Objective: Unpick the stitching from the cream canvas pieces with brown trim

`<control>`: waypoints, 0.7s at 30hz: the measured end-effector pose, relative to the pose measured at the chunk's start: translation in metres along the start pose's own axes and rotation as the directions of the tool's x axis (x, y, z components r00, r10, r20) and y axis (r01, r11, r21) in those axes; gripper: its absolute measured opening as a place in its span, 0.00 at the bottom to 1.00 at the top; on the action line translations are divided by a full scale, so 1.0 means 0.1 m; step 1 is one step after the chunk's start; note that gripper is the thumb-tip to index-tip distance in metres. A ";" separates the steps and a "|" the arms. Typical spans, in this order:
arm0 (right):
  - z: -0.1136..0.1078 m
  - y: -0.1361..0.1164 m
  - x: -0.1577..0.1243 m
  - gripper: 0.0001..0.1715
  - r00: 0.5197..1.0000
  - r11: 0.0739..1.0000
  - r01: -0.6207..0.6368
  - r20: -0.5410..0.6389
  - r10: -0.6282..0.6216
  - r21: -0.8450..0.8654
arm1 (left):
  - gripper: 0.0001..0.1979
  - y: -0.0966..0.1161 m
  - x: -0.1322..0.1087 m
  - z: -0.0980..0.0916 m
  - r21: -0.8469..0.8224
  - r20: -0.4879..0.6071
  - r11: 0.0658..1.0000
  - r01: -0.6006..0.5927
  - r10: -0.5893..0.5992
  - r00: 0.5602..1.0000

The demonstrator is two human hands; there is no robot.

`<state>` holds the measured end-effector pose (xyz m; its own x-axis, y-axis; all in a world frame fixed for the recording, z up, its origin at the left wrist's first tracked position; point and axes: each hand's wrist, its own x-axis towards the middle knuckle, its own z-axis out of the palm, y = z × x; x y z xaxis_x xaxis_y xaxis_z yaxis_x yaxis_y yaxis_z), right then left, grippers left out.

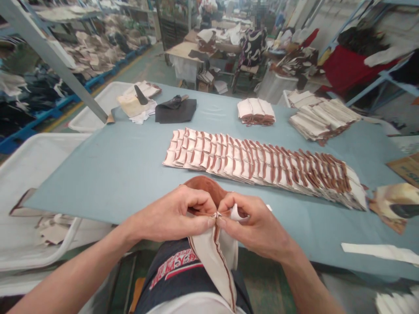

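Over my lap I hold a sewn fabric piece (pixel 209 253), cream on one side and brown on the other, with a dark seam edge running down it. My left hand (pixel 176 213) pinches the seam from the left, thumb against curled fingers. Right beside it, my right hand (pixel 252 222) pinches the same seam, so the thumbs nearly meet. A brown flap of the piece rises behind my fingers onto the table edge. Beyond it lies a long row of overlapping cream and brown fabric pieces (pixel 258 161).
The blue table (pixel 114 174) carries a small stack (pixel 256 111), a larger pile (pixel 324 117), a black cloth (pixel 176 111) and a white strip (pixel 376 250). White bins (pixel 39 144) stand at the left. A metal post (pixel 65 61) rises near the table's left corner. Another person (pixel 252 46) sits farther back.
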<state>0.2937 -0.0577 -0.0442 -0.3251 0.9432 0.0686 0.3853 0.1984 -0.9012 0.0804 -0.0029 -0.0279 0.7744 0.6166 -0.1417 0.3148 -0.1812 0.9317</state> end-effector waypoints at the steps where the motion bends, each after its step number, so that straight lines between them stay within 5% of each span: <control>1: 0.01 -0.01 -0.01 0.05 0.998 0.996 0.051 -0.031 -0.053 -0.072 | 0.05 0.01 0.00 0.03 0.015 -0.038 1.000 0.004 -0.004 0.999; 6: 0.03 -0.04 -0.05 0.06 0.951 0.888 0.224 -0.108 -0.289 -0.401 | 0.05 0.02 0.00 0.11 0.101 -0.149 0.995 0.016 -0.001 0.989; 11: 0.03 -0.04 -0.07 0.08 0.931 0.836 0.284 -0.071 -0.357 -0.469 | 0.05 0.10 -0.02 0.13 0.146 -0.189 0.988 0.045 -0.017 0.982; 16: 0.11 -0.04 -0.05 0.08 0.953 0.923 0.177 -0.175 -0.248 -0.343 | 0.07 0.13 0.00 0.19 0.153 -0.292 0.987 0.055 -0.008 0.956; 21: 0.20 0.03 0.03 0.05 0.975 0.996 -0.033 -0.220 0.013 -0.087 | 0.08 0.02 0.05 0.21 -0.035 -0.295 0.997 0.068 -0.075 0.953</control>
<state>0.2765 -0.0600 -0.0559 -0.1221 0.9812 0.1494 0.4696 0.1897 -0.8623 0.0965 -0.0158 -0.0342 0.5523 0.8268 -0.1068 0.3474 -0.1119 0.9310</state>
